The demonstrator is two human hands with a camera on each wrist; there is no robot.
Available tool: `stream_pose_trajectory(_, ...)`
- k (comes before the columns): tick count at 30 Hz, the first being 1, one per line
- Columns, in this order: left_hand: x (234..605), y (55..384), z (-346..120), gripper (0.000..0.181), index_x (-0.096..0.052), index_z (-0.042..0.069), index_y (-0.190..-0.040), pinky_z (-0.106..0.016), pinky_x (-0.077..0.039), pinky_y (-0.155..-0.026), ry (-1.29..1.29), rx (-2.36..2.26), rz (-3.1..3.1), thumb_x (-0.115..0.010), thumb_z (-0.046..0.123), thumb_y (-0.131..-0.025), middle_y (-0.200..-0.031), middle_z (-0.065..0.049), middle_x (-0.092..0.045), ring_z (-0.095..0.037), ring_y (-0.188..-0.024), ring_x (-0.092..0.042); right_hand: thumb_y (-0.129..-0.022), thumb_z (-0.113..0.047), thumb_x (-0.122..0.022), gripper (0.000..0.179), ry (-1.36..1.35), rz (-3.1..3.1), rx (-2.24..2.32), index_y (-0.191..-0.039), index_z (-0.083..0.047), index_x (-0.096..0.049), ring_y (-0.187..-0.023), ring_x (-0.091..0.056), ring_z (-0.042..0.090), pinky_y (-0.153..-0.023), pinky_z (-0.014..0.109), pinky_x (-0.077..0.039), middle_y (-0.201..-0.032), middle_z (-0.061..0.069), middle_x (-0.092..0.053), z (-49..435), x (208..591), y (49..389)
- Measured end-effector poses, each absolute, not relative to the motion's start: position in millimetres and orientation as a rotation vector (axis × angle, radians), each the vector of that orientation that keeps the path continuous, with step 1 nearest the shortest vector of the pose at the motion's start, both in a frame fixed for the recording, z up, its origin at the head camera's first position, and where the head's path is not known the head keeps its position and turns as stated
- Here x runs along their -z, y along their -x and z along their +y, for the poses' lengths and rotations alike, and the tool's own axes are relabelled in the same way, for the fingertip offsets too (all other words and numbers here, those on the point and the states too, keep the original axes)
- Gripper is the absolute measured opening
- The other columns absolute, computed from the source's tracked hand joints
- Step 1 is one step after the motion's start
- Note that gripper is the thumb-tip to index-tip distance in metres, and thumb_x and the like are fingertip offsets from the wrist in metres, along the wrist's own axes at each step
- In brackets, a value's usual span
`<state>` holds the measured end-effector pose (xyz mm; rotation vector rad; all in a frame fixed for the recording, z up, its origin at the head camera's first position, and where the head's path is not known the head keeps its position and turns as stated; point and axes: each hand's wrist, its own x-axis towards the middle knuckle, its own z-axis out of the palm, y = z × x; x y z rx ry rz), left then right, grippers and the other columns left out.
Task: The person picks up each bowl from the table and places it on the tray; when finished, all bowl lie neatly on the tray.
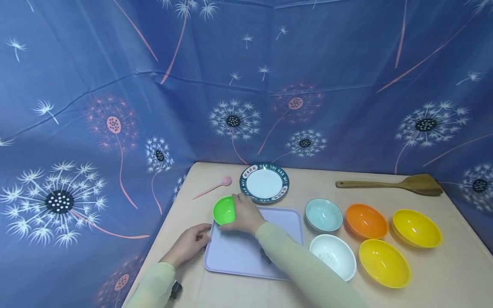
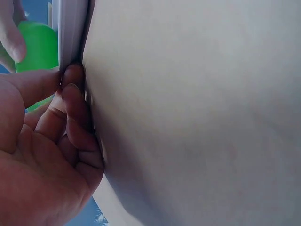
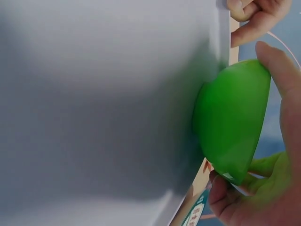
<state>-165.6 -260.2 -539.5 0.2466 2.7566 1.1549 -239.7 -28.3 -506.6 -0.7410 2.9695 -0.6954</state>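
A small green bowl (image 1: 223, 210) is upright at the far left corner of the lilac tray (image 1: 250, 252). My right hand (image 1: 246, 214) grips this bowl by its rim, thumb on the near side and fingers on the far side, as the right wrist view shows. The bowl's base (image 3: 200, 110) is at the tray's surface; whether it bears on it I cannot tell. At the tray's left edge, my left hand (image 1: 190, 244) pinches the rim between thumb and fingers (image 2: 75, 101), the other fingers curled against the table.
Behind the tray lie a pink spoon (image 1: 212, 188) and a green-rimmed plate (image 1: 285, 184). To the right stand a light blue bowl (image 1: 323, 215), a white bowl (image 1: 343, 261), an orange bowl (image 1: 366, 221) and two yellow bowls (image 1: 417, 229). A wooden spatula (image 1: 420, 185) lies at the back right.
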Motion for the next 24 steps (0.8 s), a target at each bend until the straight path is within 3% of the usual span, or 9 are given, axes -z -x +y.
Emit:
stream_pose_trajectory(16,537.3,166.7,-260.0,0.042,-0.064,0.006,-0.140,-0.026,-0.041,-0.057,-0.227,-1.122,2.743,-0.070,0.013,-0.099,-0.067,0.009,-0.053,-0.006,-0.055,-0.045,-0.068,-0.083,-0.078,0.126,0.796,3.072,0.596,-0.153,0.003,-0.043,-0.122,-0.056,0.033,-0.109,0.045,-0.047,-0.137,0.017,-0.057,-45.6,512.2,242.7)
stream_pose_trajectory(24,538.1,167.0,-260.9,0.041,-0.065,0.006,-0.138,-0.026,-0.042,-0.060,-0.216,-1.134,2.733,-0.071,0.013,-0.098,-0.068,0.009,-0.054,-0.007,-0.057,-0.047,-0.067,-0.089,-0.072,0.133,0.794,3.070,0.584,-0.159,-0.001,-0.036,-0.131,-0.051,0.034,-0.111,0.048,-0.046,-0.149,0.017,-0.051,-42.9,509.6,241.6)
